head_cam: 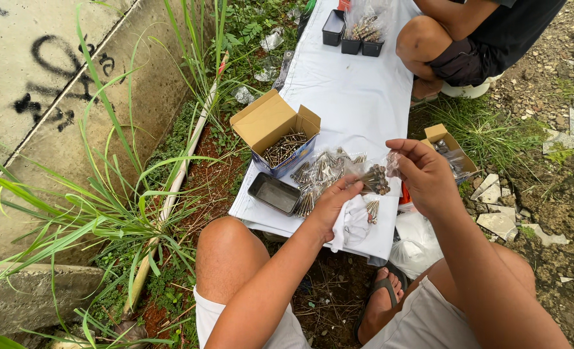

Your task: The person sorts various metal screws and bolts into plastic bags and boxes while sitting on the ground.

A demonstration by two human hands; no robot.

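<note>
My left hand (334, 205) pinches a bundle of metal screws (375, 179) over the near end of a white sheet (351, 97). My right hand (424, 173) is raised just right of it, fingers closed on the edge of a small clear plastic bag (392, 163) that wraps the bundle. A loose heap of the same screws (319, 174) lies on the sheet under my left hand, with a few more (372, 210) by my thumb. An open cardboard box (275, 129) with screws inside stands left of the heap, and a small dark metal tray (274, 192) sits in front of it.
Another person (468, 39) squats at the far right of the sheet, near black trays (351, 40) and a bag of screws (364, 22). A second small carton (448, 152) sits on the ground at right. A concrete wall (34, 97) and tall grass (125, 213) flank the left; rubble lies right.
</note>
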